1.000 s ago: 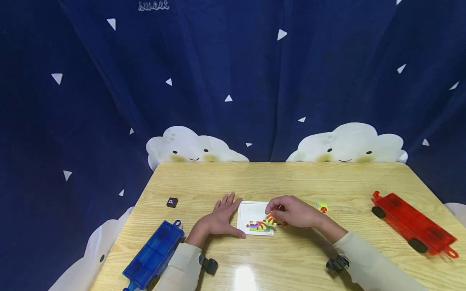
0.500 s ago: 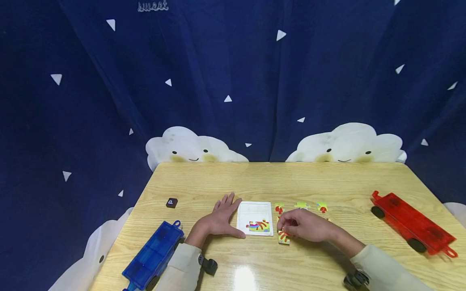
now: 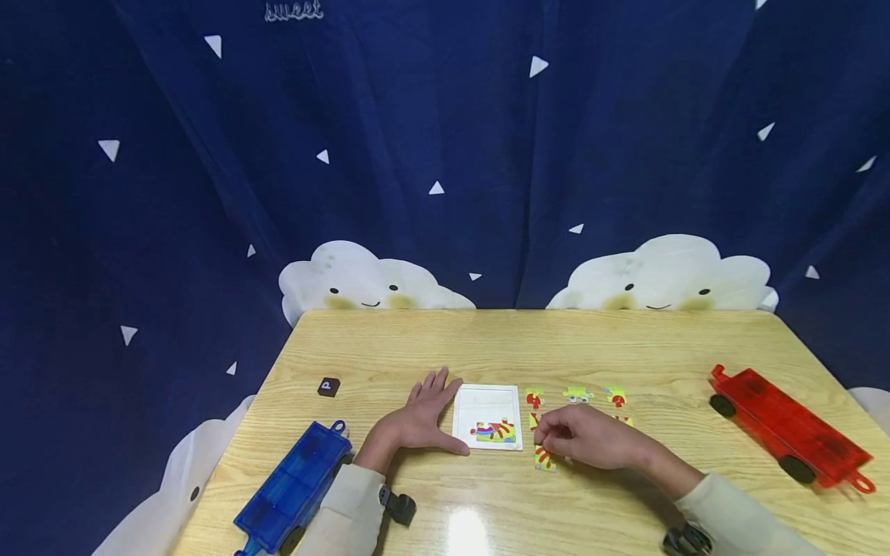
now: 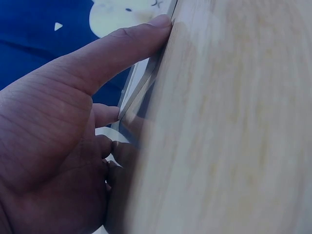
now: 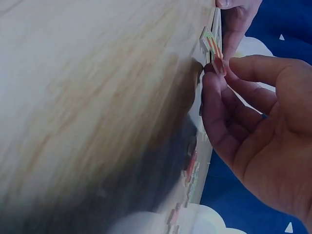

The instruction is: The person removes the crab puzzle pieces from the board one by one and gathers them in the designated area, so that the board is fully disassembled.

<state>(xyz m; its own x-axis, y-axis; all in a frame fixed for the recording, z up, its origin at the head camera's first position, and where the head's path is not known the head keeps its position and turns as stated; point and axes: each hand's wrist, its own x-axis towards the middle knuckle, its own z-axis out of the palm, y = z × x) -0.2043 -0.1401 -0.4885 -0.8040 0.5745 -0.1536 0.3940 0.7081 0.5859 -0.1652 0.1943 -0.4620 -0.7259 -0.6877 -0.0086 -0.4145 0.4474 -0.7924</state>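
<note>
A white square puzzle tray [image 3: 484, 401] lies on the table, with joined yellow, red and rainbow-striped puzzle pieces [image 3: 494, 432] in its lower part. My left hand [image 3: 422, 417] is spread along the tray's left side, its thumb and a finger touching the edge in the left wrist view. Right of the tray, my right hand [image 3: 591, 437] pinches a yellow puzzle piece [image 3: 545, 459] with red stripes between thumb and fingers. The right wrist view shows this piece [image 5: 213, 46] tilted at the fingertips. More loose puzzle pieces [image 3: 577, 394] lie beyond this hand, which partly hides some.
A blue toy wagon [image 3: 295, 486] stands at the left and a red toy wagon [image 3: 789, 428] at the right. A small dark block [image 3: 329, 387] marked P sits at the back left. Behind the wooden table [image 3: 417, 340] hangs a dark blue curtain [image 3: 389, 154].
My right hand has moved right, from over the tray's lower right corner to the table beside it, a striped piece still pinched. The left hand keeps its place.
</note>
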